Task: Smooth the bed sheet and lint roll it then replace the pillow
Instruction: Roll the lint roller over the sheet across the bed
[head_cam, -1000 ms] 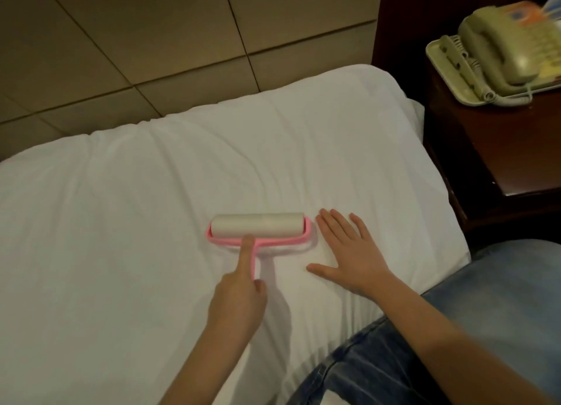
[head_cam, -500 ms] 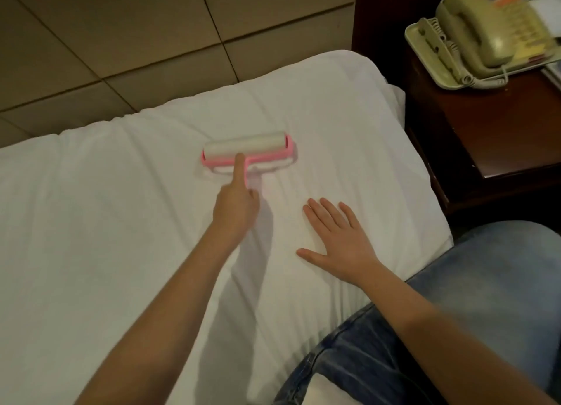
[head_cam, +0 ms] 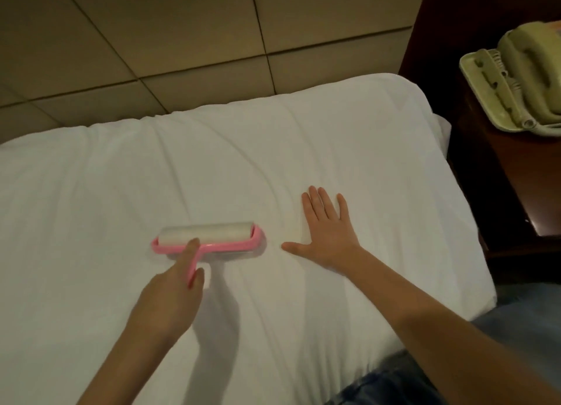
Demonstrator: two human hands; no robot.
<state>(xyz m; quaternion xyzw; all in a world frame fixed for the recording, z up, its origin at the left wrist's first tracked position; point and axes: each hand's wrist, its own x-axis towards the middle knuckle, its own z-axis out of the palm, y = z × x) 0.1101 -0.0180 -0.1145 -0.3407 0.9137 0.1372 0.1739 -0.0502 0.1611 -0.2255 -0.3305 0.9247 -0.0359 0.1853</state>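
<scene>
Lower centre of frame: lint roller [head_cam: 208, 233] is back near the body after the far reach 0.5 s ago, so a pull stroke; rolling looks mid-way. left hand [head_cam: 170, 298] wraps the pink handle, index finger along the neck. right hand [head_cam: 329, 237] lies flat, fingers spread, pinning the bed sheet [head_cam: 334, 149]. No pillow in view. telephone [head_cam: 522, 79] upper right: nothing legible.

Illumination is warm, dim indoor light. The white bed sheet [head_cam: 334, 149], centre frame, is the brightest area and shows no glare. The left hand [head_cam: 170, 295] and its forearm cast a soft grey shadow to their right, which indicates a source toward the left. The nightstand [head_cam: 485, 192], at the right edge, is nearly black. The left hand and the lint roller [head_cam: 209, 237] show motion blur. The telephone [head_cam: 528, 70], upper right, is soft. Seams of the wall panels [head_cam: 197, 25] fan outward toward the upper edge.
</scene>
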